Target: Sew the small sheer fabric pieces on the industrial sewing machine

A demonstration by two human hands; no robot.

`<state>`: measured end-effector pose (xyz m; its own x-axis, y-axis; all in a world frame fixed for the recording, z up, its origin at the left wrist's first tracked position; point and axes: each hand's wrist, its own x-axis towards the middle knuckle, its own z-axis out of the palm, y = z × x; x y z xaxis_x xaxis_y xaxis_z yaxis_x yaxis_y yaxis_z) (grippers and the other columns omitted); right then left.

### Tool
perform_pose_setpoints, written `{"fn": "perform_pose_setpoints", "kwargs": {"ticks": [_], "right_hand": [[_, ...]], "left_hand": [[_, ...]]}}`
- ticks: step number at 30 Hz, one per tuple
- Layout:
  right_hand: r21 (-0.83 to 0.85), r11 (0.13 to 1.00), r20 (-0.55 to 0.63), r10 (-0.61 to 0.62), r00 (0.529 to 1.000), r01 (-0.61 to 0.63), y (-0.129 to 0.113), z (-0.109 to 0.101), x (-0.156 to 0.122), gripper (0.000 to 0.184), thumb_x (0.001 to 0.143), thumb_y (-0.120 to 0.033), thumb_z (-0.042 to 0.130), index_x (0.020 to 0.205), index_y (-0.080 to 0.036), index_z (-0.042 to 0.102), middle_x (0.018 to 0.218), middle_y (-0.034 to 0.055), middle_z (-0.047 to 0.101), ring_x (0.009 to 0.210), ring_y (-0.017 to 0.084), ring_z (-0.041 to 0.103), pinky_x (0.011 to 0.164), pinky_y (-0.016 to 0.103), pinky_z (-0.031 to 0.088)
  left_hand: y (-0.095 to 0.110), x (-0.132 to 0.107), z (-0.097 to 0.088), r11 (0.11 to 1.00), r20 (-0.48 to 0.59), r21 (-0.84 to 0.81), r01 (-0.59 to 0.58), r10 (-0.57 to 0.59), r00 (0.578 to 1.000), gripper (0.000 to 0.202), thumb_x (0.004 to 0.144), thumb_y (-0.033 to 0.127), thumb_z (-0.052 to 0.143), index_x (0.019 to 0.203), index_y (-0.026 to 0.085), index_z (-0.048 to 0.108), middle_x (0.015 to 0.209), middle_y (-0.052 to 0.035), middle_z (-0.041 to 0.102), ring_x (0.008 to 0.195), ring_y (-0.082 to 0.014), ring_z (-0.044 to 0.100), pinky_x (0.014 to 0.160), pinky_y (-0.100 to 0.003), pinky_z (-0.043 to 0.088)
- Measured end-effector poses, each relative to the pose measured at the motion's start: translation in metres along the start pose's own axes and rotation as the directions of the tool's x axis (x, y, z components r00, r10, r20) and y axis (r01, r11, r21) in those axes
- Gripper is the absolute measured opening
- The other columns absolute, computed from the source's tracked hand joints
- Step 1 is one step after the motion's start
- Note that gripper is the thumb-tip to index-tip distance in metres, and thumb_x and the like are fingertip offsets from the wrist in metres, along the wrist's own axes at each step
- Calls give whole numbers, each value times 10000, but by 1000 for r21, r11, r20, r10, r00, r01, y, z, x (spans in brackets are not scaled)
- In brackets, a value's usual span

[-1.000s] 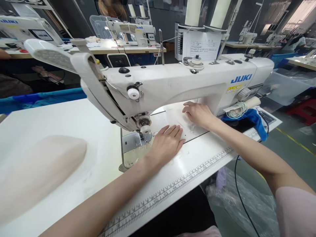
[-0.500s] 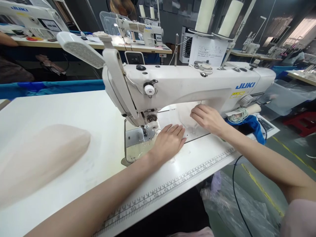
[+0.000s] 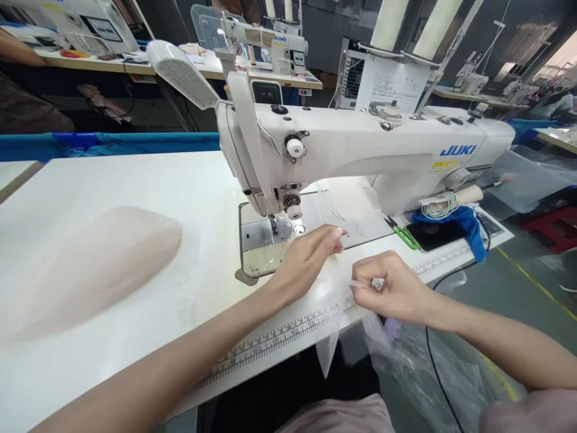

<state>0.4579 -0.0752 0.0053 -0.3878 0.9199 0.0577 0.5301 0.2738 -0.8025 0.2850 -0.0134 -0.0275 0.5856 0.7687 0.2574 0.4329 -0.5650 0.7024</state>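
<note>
My right hand (image 3: pixel 392 287) is closed in a pinch over the table's front edge. A strip of thin, see-through white fabric (image 3: pixel 328 352) shows at its fingertips and hangs down past the edge. To its left, my left hand (image 3: pixel 311 258) has its fingers stretched out, in front of the needle plate (image 3: pixel 265 231); I cannot tell whether it touches the fabric. The white sewing machine (image 3: pixel 360 141) stands behind both hands, its presser foot (image 3: pixel 274 225) left of my left hand. More pale, sheer fabric (image 3: pixel 354 201) lies on the bed under the machine's arm.
A beige sheer fabric piece (image 3: pixel 121 258) lies on the table's left side. Green-handled thread snips (image 3: pixel 402 233), a black phone (image 3: pixel 435 234) and a blue cloth (image 3: pixel 473 231) are at the right. A printed ruler (image 3: pixel 293 331) runs along the front edge. Clear plastic (image 3: pixel 419 367) lies below.
My right hand has come from under the machine arm toward the front edge, drawing sheer fabric with it. The snips and phone have come into view. My left hand has lifted and turned slightly.
</note>
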Motion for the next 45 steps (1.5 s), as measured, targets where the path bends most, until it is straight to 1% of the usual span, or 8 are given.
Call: {"fn": "perform_pose_setpoints", "kwargs": {"ticks": [4,12,18,21,27,33,39,45], "right_hand": [[312,942,14,126,992,-124,10,12,16,338,687,-151,539,465,-200,288,454,-88,259,461,49,239,457,228,197],[582,749,234,220,947,-318,15,22,28,348,786,-398,669,537,-164,601,549,-9,592,509,76,485,520,224,369],[123,984,237,97,967,-129,14,21,56,264,716,-401,772,826,-182,674,792,-1,662,627,90,555,534,213,420],[211,967,262,81,962,-139,11,25,80,375,709,-366,784,1015,-191,656,952,16,677,532,48,516,461,197,419],[390,888,445,49,894,-243,6,35,113,79,812,-216,673,824,-140,653,763,10,714,350,0,440,335,152,312],[366,907,397,50,916,-208,-4,42,116,15,809,-157,653,804,-146,644,634,-24,664,489,74,625,476,170,519],[250,957,97,-173,980,144,11,49,107,41,838,-167,634,803,-169,656,671,-34,653,595,76,628,571,186,527],[-50,879,-73,-477,876,475,18,56,99,107,872,-109,574,842,-167,659,725,-14,668,627,78,603,575,192,495]], "left_hand": [[22,-41,-12,922,129,-324,213,-180,975,690,800,434,678,1392,291,353,1243,-85,592,1102,-244,610,860,-374,544],[-4,-59,-40,659,111,-588,469,-509,854,260,887,432,577,811,185,601,752,-14,661,732,-152,646,739,-301,528],[-18,-53,-68,849,62,-336,408,-413,909,398,938,455,476,665,185,580,630,9,592,627,-125,557,644,-273,442],[-20,-54,-72,873,67,-289,393,-391,918,400,933,467,473,671,188,589,648,10,599,636,-127,553,634,-271,428],[-30,-65,-85,853,104,-316,415,-404,909,389,948,448,443,713,193,618,713,2,633,721,-141,606,735,-287,468],[-35,-58,-89,902,59,-111,418,-413,909,237,790,425,686,810,211,585,574,69,545,546,-106,532,537,-227,406],[-43,-63,-68,952,-222,241,189,-135,966,123,894,328,591,878,214,547,460,134,276,393,-64,318,450,-183,282],[-52,-72,-55,882,-292,469,50,102,951,162,968,330,502,1005,206,599,476,114,439,400,-61,401,457,-179,301]]}}
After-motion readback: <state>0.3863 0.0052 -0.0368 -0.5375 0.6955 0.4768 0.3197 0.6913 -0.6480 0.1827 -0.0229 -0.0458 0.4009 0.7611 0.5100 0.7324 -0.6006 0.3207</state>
